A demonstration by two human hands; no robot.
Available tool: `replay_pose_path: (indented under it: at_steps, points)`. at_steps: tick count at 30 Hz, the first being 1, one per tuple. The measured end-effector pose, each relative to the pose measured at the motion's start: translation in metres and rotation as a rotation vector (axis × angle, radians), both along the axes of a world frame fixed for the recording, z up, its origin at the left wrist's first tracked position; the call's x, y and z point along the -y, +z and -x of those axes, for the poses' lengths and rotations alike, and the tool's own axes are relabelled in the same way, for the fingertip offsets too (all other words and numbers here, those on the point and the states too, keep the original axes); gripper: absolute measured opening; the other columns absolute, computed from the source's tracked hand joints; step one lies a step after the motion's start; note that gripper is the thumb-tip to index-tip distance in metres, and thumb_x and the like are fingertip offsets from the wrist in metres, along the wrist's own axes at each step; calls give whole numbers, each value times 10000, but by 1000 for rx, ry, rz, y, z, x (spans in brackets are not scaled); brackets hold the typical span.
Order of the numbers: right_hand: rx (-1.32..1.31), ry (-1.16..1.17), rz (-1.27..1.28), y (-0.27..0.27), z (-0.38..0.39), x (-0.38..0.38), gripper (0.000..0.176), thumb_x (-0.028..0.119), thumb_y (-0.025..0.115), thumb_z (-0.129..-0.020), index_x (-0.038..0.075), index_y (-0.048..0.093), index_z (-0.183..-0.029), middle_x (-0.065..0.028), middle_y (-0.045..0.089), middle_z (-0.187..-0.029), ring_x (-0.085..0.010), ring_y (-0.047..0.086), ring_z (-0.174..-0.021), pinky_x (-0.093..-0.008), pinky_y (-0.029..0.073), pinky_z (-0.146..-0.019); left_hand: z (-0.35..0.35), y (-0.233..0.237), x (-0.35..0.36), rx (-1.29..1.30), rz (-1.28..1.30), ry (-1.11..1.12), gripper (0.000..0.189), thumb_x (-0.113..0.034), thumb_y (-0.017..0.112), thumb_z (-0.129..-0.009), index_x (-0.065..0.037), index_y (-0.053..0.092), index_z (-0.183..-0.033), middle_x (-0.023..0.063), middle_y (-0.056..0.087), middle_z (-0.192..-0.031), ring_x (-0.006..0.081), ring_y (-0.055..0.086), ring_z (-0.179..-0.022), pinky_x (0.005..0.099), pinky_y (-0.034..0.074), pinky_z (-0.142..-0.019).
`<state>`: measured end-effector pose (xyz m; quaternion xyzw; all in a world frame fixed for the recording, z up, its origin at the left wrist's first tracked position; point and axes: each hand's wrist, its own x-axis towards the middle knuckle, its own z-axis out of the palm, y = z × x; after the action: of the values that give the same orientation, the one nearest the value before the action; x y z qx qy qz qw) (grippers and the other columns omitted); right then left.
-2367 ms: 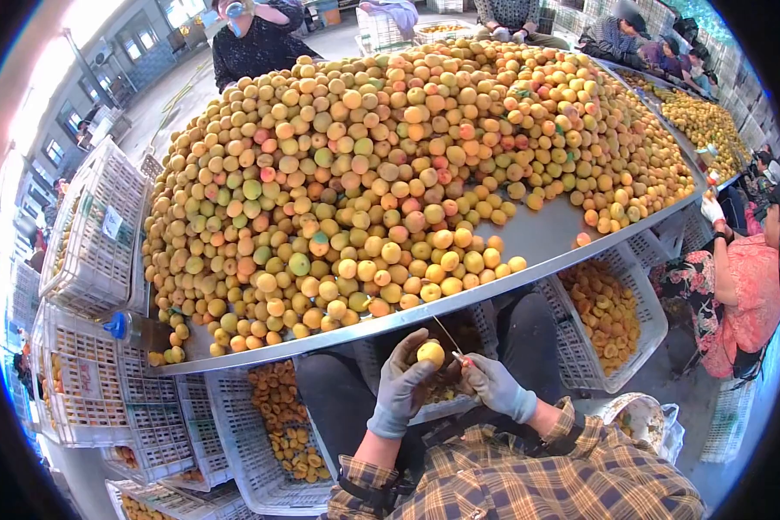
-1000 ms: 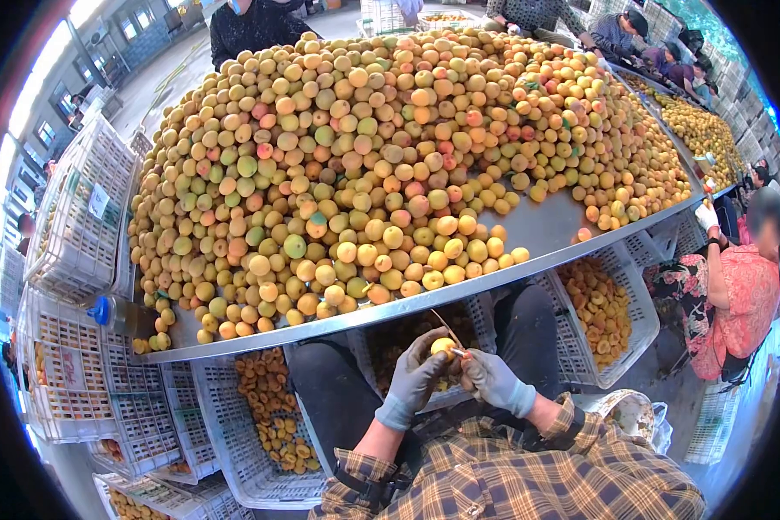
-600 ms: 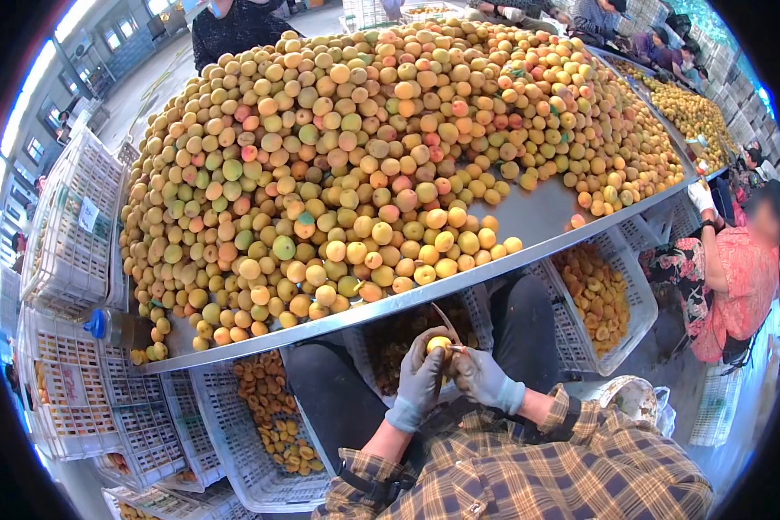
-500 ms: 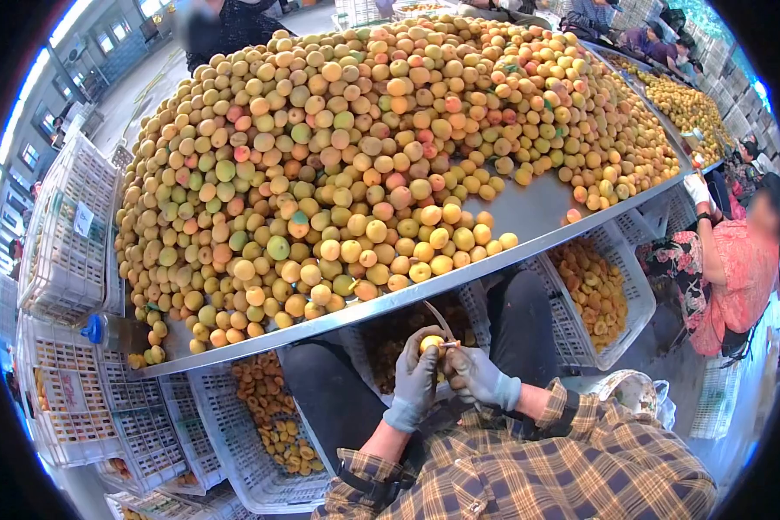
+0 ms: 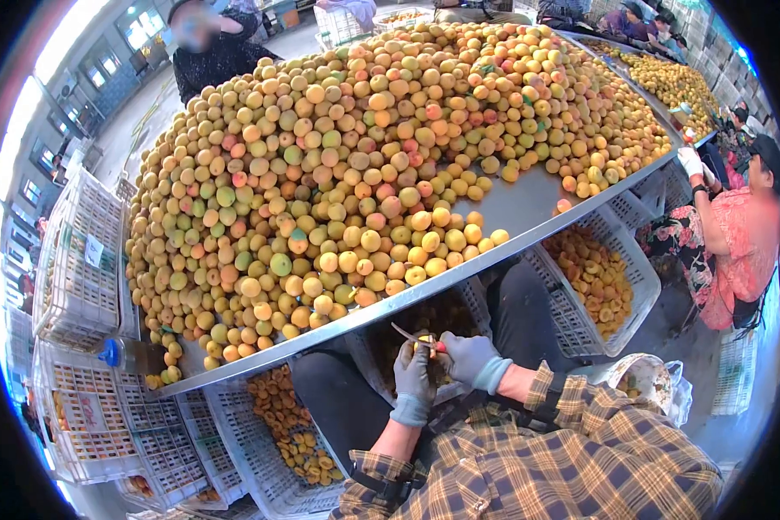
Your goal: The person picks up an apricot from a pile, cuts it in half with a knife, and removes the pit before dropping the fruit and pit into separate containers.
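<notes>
Both hands wear grey gloves and meet over a crate between the knees. My right hand (image 5: 470, 360) is closed round the red handle of a curved knife (image 5: 404, 333), whose blade points up and left. My left hand (image 5: 414, 371) is closed at the blade, its fingers round a small yellowish fruit that is mostly hidden. Just beyond them, a large heap of yellow-orange apricots (image 5: 338, 182) covers much of a metal table (image 5: 529, 204).
Crates of halved fruit stand at the left (image 5: 225, 433) and right (image 5: 620, 325) of my legs. A white bucket (image 5: 659, 377) is at the right. Stacked crates (image 5: 82, 260) and a jar (image 5: 134, 355) are at far left. A person in pink (image 5: 741, 251) sits at right; another in black (image 5: 212, 56) is across the table.
The view has shifted slightly. The knife blade has swung from upright to pointing left, and my right hand has turned, showing the red handle. The person across the table has come further into view.
</notes>
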<state>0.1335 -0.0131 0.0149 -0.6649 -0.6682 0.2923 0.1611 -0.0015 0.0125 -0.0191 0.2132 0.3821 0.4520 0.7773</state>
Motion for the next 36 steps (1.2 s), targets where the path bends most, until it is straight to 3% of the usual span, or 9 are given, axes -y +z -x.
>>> replay_pose_path:
  at_steps: [3, 6, 8, 10, 13, 16, 28, 35, 36]
  points:
    - [97, 4, -173, -5, -2, 4, 313, 394, 474, -934, 83, 491, -899, -193, 607, -714, -410, 588, -627, -492, 441, -519, 1, 10, 2, 85, 118, 17, 281, -139, 570, -915, -22, 520, -1166, 78, 601, -1098, 125, 590, -920, 239, 534, -672]
    - [-114, -152, -142, -14, -7, 12, 316, 389, 486, -941, 75, 498, -912, -133, 614, -699, -296, 616, -596, -408, 454, -522, 5, 21, -1, 220, 61, 56, 306, -150, 569, -915, -34, 509, -1192, 78, 592, -1127, 136, 591, -931, 237, 539, -685]
    - [-693, -176, -10, -24, -10, 22, 347, 401, 478, -951, 57, 508, -922, -32, 560, -720, -120, 533, -633, -296, 441, -567, 14, 15, -5, 338, 65, 25, 340, -141, 533, -930, -30, 479, -1247, 90, 581, -1162, 192, 585, -1013, 284, 520, -804]
    - [-753, -172, 38, 1, -7, 33, 365, 400, 470, -955, 39, 516, -931, 14, 480, -760, -58, 419, -718, -233, 404, -621, 14, 24, -5, 552, 84, -47, 331, -123, 540, -926, -38, 480, -1240, 95, 564, -1175, 203, 591, -981, 267, 522, -824]
    - [-578, -77, 141, 6, -7, 39, 499, 495, 417, -943, 6, 506, -900, -183, 557, -758, -306, 569, -715, -364, 440, -657, 9, 27, -2, 526, 37, -7, 341, -116, 517, -933, -21, 461, -1255, 123, 533, -1225, 260, 557, -1080, 319, 495, -918]
    - [-525, -72, 119, 10, -4, 40, 488, 490, 421, -940, 11, 507, -902, -229, 568, -782, -398, 576, -761, -393, 443, -657, 9, 27, -2, 492, 74, 5, 342, -86, 531, -923, -15, 458, -1249, 131, 544, -1187, 266, 557, -1083, 351, 486, -933]
    - [-463, -120, 210, 1, 5, 23, 384, 368, 478, -933, -5, 568, -949, -256, 616, -906, -426, 583, -889, -433, 461, -720, 6, 13, 1, 379, 84, -43, 384, -138, 545, -926, -2, 417, -1261, 133, 547, -1175, 283, 567, -1079, 370, 492, -903]
    - [-279, -97, 209, 8, 7, 25, 417, 389, 469, -929, -18, 555, -961, -269, 619, -874, -439, 587, -851, -470, 463, -709, 7, 17, 1, 183, -30, -47, 385, -220, 555, -928, 2, 444, -1222, 141, 572, -1133, 284, 594, -1022, 382, 499, -882]
    - [-257, -117, 217, 7, 8, 30, 420, 395, 471, -927, -15, 552, -964, -271, 618, -859, -444, 588, -834, -478, 461, -700, 6, 14, 2, 269, 103, -14, 369, -254, 546, -932, 1, 468, -1188, 144, 585, -1104, 284, 601, -998, 389, 498, -875]
